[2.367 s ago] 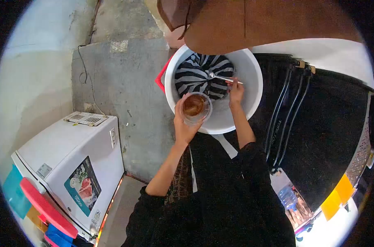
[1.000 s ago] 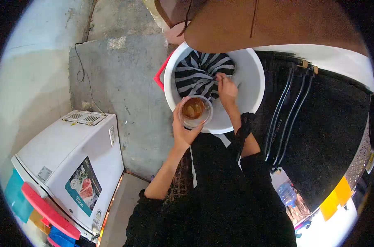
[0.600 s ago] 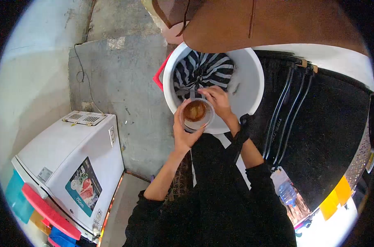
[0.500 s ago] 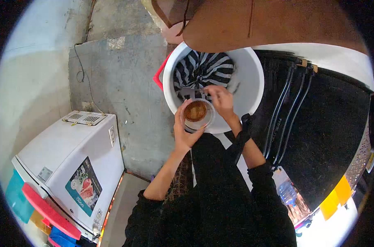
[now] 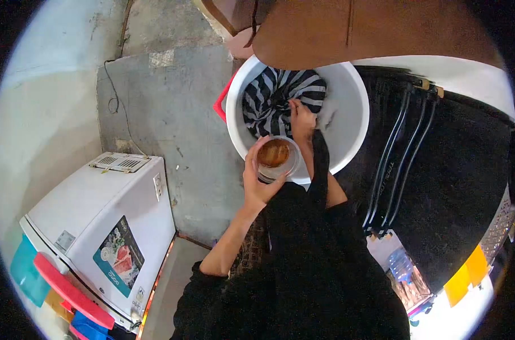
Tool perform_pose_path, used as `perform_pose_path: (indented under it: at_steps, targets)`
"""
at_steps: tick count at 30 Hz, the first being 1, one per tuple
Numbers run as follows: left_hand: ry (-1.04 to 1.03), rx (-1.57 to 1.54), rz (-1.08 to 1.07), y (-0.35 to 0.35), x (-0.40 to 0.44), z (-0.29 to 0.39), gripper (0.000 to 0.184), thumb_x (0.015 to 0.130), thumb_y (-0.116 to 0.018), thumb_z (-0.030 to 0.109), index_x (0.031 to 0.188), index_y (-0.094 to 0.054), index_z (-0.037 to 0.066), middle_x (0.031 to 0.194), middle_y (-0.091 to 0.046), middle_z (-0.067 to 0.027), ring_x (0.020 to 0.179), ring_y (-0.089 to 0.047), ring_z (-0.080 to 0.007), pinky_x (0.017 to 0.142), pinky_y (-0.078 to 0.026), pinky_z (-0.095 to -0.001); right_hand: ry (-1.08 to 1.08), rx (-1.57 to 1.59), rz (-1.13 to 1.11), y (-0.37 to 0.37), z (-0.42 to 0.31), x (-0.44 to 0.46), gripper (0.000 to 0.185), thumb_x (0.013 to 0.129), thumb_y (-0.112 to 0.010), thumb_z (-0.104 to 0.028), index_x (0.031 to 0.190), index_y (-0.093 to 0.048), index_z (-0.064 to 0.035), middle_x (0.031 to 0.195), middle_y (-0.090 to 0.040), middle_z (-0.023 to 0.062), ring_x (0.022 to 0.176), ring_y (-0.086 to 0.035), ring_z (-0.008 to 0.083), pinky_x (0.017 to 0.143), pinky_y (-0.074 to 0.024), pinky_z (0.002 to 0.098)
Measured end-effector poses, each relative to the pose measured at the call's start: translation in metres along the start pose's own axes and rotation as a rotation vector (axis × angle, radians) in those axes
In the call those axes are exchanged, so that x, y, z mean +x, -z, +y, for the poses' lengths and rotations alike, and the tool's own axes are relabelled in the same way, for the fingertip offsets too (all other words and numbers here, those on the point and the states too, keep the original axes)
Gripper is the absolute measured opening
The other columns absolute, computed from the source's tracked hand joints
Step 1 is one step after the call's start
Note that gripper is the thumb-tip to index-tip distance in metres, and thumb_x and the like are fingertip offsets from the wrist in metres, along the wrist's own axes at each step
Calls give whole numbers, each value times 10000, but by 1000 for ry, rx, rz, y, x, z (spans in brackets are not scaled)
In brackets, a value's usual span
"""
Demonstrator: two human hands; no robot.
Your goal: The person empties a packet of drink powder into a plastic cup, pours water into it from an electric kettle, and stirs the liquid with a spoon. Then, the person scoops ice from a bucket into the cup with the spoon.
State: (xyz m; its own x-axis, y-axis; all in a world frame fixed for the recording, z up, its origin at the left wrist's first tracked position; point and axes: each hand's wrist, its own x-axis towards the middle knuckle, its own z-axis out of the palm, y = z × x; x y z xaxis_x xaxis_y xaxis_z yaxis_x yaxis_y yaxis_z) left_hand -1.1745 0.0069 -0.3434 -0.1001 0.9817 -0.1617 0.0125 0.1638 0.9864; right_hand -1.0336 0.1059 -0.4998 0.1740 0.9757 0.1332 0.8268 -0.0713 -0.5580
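My left hand [image 5: 256,178] is wrapped round a clear round plastic cup [image 5: 295,160] with something brown in it, its surface catching light. The cup is over the near rim of a large white basin [image 5: 356,124]. Inside the basin lies a black-and-grey striped cloth [image 5: 258,102], bunched with its folds drawn to a middle point. My right hand [image 5: 303,121] reaches down to that gathered part, its fingers closed and pinching at the cloth. The fingertips are partly hidden. A black sleeve end hangs beside my right wrist.
A brown board or table edge [image 5: 382,31] overhangs the basin's far side. Something red [image 5: 220,107] sticks out left of the basin. At left is a white chest freezer [image 5: 130,209]; at right, a black surface [image 5: 439,187] with several dark tubes [image 5: 393,158].
My right hand has gone from beside the cup to the gathered middle of the cloth. The cloth's folds have shifted a little. My left hand still holds the cup in nearly the same place.
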Motion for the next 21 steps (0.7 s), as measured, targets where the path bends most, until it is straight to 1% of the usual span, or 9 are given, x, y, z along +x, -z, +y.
perform_pose_path:
  at_steps: [2, 4, 5, 10, 12, 13, 15, 18, 21]
  targets:
    - [-26, 32, -10, 1, 2, -7, 878, 629, -813, 103, 1327, -284, 29, 1353, -391, -149, 1259, -399, -270, 1064, -322, -432, -38, 40, -4, -15, 7, -4, 203, 925, -524, -222, 951, -667, -81, 742, -665, 121, 664, -653, 270, 583, -495, 330]
    - [-44, 69, -20, 4, 2, -9, 874, 630, -812, 100, 1324, -286, 28, 1355, -389, -151, 1258, -400, -269, 1063, -324, -432, -309, 288, -152, -21, 18, -10, 336, 907, -498, -385, 924, -695, -113, 801, -659, 156, 742, -630, 325, 670, -482, 413]
    - [-45, 46, -18, 4, 2, -9, 870, 630, -812, 99, 1321, -288, 26, 1357, -386, -154, 1259, -399, -271, 1065, -320, -432, -479, 360, -181, -30, 25, -12, 406, 920, -445, -436, 943, -699, -121, 836, -661, 162, 756, -625, 344, 697, -467, 420]
    - [-58, 45, -14, 4, 5, -3, 846, 641, -805, 97, 1313, -296, 24, 1358, -380, -160, 1260, -395, -276, 1075, -304, -433, -579, 204, -323, -16, 32, -8, 426, 927, -428, -460, 932, -708, -139, 803, -645, 179, 731, -616, 348, 732, -452, 403]
    - [-16, -13, 12, 0, 6, -2, 841, 651, -795, 88, 1319, -289, 24, 1353, -382, -161, 1260, -392, -278, 1079, -297, -428, -513, 96, -313, -8, 34, -6, 416, 930, -454, -437, 933, -707, -108, 773, -666, 147, 682, -640, 267, 653, -477, 363]
    - [-19, -14, 14, -2, 6, -5, 841, 651, -795, 88, 1319, -289, 24, 1353, -382, -161, 1260, -392, -278, 1079, -297, -428, -510, 96, -312, -3, 32, -5, 416, 930, -454, -437, 933, -707, -108, 773, -666, 147, 682, -640, 267, 653, -477, 363]
    - [-34, 10, 22, -3, 6, -9, 846, 645, -796, 84, 1322, -292, 21, 1355, -383, -152, 1259, -394, -273, 1073, -306, -418, -786, 833, -314, 7, 28, -1, 420, 920, -516, -425, 905, -680, -38, 758, -667, 53, 632, -595, 104, 519, -456, 253]
    - [-8, 59, 51, -8, 7, -7, 788, 624, -754, 61, 1303, -358, 13, 1320, -444, -154, 1273, -398, -289, 1075, -290, -393, -799, 827, -343, 19, 29, 6, 373, 937, -503, -386, 936, -660, -47, 812, -682, 47, 670, -612, 86, 533, -475, 213]
    - [51, 82, 30, -12, 10, -7, 795, 615, -758, 62, 1304, -363, 23, 1304, -452, -147, 1255, -417, -284, 1068, -307, -379, -776, 840, -341, 29, 36, 11, 382, 937, -501, -391, 947, -654, -41, 815, -684, 64, 687, -626, 98, 534, -476, 225]
